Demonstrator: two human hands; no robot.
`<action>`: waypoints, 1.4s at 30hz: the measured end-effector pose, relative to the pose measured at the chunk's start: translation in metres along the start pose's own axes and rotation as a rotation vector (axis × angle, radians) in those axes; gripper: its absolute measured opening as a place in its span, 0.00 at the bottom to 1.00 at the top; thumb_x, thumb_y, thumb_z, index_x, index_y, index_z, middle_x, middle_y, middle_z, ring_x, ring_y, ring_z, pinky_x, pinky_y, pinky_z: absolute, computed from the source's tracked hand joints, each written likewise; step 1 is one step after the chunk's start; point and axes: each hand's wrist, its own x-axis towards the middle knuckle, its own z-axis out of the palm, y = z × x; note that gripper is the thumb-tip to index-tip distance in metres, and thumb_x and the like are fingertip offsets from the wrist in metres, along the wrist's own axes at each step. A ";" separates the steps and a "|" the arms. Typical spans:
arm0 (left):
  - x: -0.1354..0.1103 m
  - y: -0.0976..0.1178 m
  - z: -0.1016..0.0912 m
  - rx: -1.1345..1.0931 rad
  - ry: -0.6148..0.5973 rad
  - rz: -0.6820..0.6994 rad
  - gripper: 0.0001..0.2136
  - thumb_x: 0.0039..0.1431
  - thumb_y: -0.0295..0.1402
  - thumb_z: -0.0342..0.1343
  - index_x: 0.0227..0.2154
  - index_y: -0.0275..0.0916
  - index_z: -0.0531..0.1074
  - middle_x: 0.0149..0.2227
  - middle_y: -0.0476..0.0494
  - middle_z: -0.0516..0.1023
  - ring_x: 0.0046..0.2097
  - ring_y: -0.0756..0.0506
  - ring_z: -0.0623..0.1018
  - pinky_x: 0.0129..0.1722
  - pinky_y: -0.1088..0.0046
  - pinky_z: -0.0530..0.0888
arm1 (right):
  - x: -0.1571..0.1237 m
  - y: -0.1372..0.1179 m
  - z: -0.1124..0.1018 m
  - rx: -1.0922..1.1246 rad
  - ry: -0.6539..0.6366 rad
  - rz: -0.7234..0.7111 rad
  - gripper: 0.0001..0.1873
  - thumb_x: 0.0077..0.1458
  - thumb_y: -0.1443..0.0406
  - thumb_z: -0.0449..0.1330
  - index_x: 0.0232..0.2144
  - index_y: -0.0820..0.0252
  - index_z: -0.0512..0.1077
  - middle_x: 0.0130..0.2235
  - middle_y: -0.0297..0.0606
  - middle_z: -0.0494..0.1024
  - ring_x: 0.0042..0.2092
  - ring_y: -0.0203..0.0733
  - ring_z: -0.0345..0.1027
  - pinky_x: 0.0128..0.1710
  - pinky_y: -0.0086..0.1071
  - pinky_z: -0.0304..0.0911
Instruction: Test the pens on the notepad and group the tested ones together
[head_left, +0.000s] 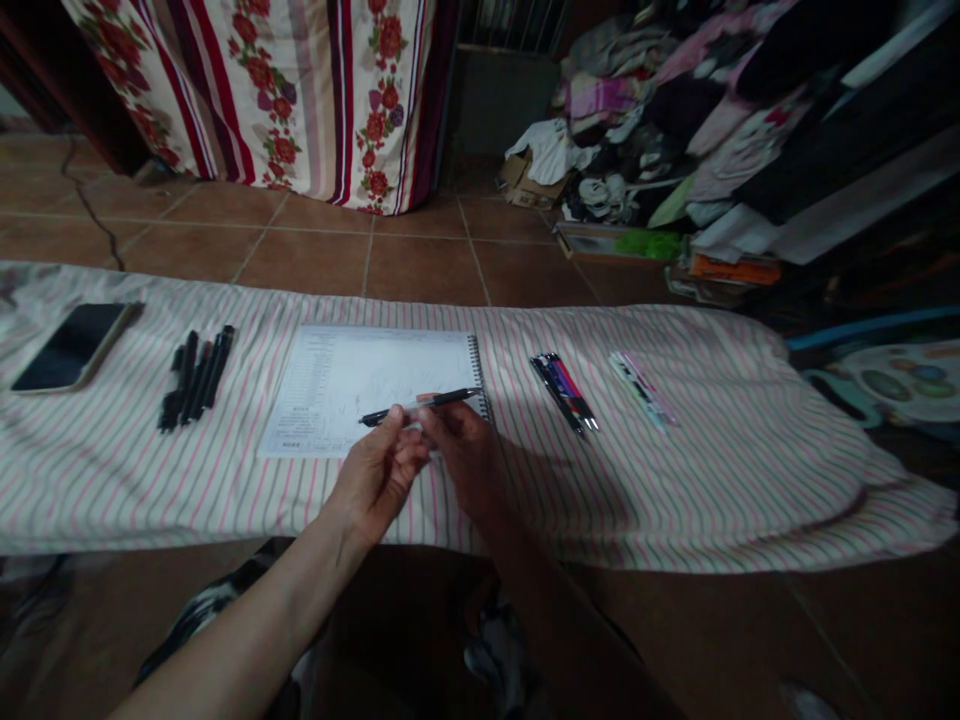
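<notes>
Both hands pinch one black pen with a clear middle (454, 396), held level above a spiral notebook (375, 355). My left hand (386, 465) is closed on the pen's middle part, thumb on top. My right hand (466, 445) grips it just right of that, its fingers in shadow. The pen's narrow end points left, and its thicker black end reaches toward the notebook's spiral edge. Faint marks show on the notebook's white sheet, with printed text along its left side.
Several black pens (196, 378) and a phone (73, 347) lie to the left on the striped cloth (712, 490). To the right are a group of dark and coloured pens (562, 390) and some pale pens (641, 388). Clothes (675, 120) are heaped on the far right.
</notes>
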 end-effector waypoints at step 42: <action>-0.006 0.006 -0.016 0.452 -0.199 0.299 0.12 0.47 0.36 0.64 0.30 0.31 0.76 0.23 0.46 0.75 0.23 0.54 0.70 0.22 0.80 0.65 | 0.007 -0.009 -0.007 0.281 -0.280 0.106 0.12 0.48 0.59 0.62 0.35 0.57 0.77 0.24 0.29 0.72 0.21 0.27 0.48 0.20 0.26 0.43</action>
